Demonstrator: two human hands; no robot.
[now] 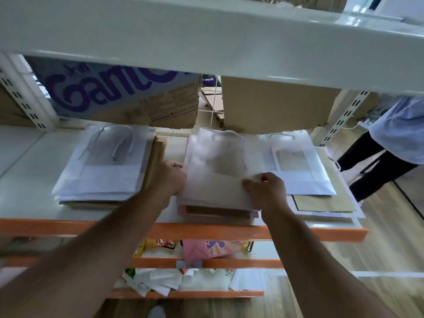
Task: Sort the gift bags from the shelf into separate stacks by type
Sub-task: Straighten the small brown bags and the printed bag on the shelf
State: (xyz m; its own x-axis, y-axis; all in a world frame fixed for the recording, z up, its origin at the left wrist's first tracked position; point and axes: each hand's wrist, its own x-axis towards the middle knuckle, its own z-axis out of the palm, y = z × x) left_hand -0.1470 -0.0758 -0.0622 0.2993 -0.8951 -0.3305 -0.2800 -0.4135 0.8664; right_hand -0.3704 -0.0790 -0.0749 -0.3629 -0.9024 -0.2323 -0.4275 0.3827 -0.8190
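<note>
Three stacks of flat gift bags lie on a white shelf [25, 171] with an orange front rail. The left stack [103, 166] has a frosted translucent bag with rope handles on top. A frosted bag [215, 168] tops the middle stack, over brown and pink bags. My left hand [167, 177] grips that bag's left edge, fingers curled under it. My right hand [266, 189] pinches its lower right part, thumb on top. The right stack [298, 166] shows a frosted bag over a gold-brown bag and white ones.
Cardboard boxes [119, 97] stand at the back of the shelf, under a white upper shelf beam [206, 42]. Lower orange-railed shelves hold a pink bag [211, 249], snack packets and white bags. Another person [394, 138] stands at the right on the wooden floor.
</note>
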